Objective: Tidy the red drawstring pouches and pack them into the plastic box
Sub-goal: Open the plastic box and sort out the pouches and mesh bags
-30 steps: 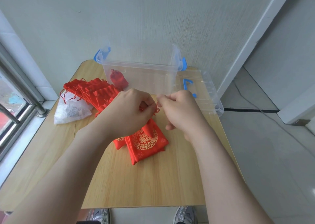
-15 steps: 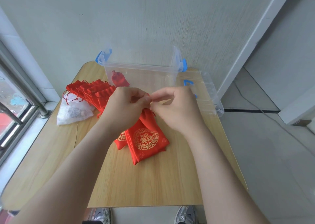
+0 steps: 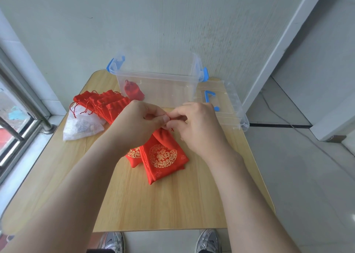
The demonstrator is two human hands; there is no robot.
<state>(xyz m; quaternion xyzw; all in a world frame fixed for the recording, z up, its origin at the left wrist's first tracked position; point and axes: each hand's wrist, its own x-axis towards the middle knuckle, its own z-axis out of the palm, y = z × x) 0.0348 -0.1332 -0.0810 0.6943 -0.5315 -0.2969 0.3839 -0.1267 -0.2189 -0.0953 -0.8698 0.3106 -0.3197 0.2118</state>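
**Item 1, your left hand** (image 3: 134,124): fingers curled, with thumb and forefinger nipping the gathered neck of a red satin drawstring pouch (image 3: 163,157) printed with a round gold emblem.

**Item 2, your right hand** (image 3: 197,126): fingertips meet those of the left and pinch the thin red cord (image 3: 172,130) at the same neck. A short end shows below the fingers. You cannot tell whether the cord is drawn fully tight, since both hands cover the mouth.

**Item 3, the held pouch:** the body lies flat on the pale wooden table (image 3: 163,204), with the neck raised to your hands.

**Item 4, second red pouch** (image 3: 133,154): gold-printed, tucked partly under the first on its left side.

**Item 5, stack of red pouches** (image 3: 104,103): overlapped in a fan at the far left with cords loose, resting partly on a white plastic bag (image 3: 82,127).

**Item 6, clear plastic box** (image 3: 172,95): blue latches, standing open at the far edge of the table by the wall. Contents: one small cinched red pouch (image 3: 133,92) at its left end.

**Item 7, clear lid** (image 3: 226,112): blue handle, lying just right of the box.

**Status, by estimate:** early.
- One pouch is packed.
- One is in your hands, being closed.
- One waits beneath it.
- The stack is yet to be tidied.
- The lid is not yet fitted.
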